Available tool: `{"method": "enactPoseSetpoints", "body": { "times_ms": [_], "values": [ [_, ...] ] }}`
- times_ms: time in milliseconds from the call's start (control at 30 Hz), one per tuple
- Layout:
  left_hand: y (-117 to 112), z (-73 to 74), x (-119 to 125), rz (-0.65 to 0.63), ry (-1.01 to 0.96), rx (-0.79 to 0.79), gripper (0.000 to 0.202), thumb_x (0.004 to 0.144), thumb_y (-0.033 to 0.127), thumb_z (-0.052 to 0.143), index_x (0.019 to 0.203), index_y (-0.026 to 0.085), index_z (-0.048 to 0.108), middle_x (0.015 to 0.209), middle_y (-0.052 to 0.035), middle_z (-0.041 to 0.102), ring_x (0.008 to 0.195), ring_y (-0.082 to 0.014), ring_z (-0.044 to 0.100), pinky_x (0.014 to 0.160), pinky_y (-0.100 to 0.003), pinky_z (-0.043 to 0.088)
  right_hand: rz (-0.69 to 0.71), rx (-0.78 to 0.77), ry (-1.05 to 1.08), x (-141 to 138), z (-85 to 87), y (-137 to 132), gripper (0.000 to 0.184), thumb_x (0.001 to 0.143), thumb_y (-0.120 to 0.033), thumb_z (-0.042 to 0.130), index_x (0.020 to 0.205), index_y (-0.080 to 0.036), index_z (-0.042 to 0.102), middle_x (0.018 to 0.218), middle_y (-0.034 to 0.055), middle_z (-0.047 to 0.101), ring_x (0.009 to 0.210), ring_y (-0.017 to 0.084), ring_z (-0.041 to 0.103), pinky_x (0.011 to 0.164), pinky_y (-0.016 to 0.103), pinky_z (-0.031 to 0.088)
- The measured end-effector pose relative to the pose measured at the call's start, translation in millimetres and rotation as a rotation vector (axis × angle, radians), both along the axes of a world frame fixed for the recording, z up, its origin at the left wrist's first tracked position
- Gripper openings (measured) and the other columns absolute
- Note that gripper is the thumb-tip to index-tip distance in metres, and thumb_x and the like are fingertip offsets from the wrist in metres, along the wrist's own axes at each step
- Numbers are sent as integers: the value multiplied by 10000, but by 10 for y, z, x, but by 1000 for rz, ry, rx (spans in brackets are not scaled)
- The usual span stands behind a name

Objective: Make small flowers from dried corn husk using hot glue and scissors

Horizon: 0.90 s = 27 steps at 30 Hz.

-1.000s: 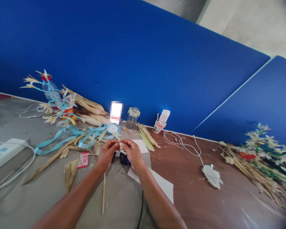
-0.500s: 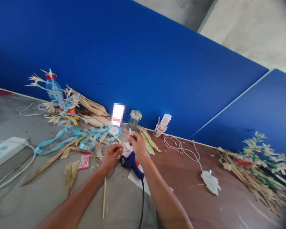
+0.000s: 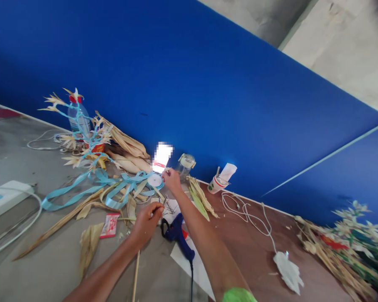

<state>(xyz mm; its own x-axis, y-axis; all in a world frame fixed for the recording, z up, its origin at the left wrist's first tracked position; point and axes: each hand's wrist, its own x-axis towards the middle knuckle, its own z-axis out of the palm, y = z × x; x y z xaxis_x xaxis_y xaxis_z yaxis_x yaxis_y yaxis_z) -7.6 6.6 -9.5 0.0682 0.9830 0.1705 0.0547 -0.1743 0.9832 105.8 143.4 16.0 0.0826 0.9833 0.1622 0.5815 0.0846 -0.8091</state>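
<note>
Glue gun lies just right of the left hand and nearer the body than the right hand, beside the ribbon spool; whether either hand's curled fingers pinch anything, I cannot tell, but a low forearm sweep could knock the gun.

We face a blue partition, a pale wall showing far right. Our tabletop is grey left, brown right.
</note>
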Motion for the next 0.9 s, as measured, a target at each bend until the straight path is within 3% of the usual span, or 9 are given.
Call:
{"method": "enactPoseSetpoints", "body": {
  "times_ms": [233,900],
  "values": [
    [-10,-22,-29,0,94,35,228,810,331,499,681,180,611,607,-6,544,604,-155,491,590,-258,360,19,1,-91,-4,-131,124,150,756,-204,472,653,-176,576,608,-6,605,620,127,552,621,215,385],
    [-9,-5,-14,-29,145,57,217,801,300,506,632,188,583,610,-12,543,602,-159,480,578,-259,338,21,-42,-190,6,-200,145,165,785,-183,486,651,-182,583,590,-1,603,612,133,545,632,224,374]
  ]
}}
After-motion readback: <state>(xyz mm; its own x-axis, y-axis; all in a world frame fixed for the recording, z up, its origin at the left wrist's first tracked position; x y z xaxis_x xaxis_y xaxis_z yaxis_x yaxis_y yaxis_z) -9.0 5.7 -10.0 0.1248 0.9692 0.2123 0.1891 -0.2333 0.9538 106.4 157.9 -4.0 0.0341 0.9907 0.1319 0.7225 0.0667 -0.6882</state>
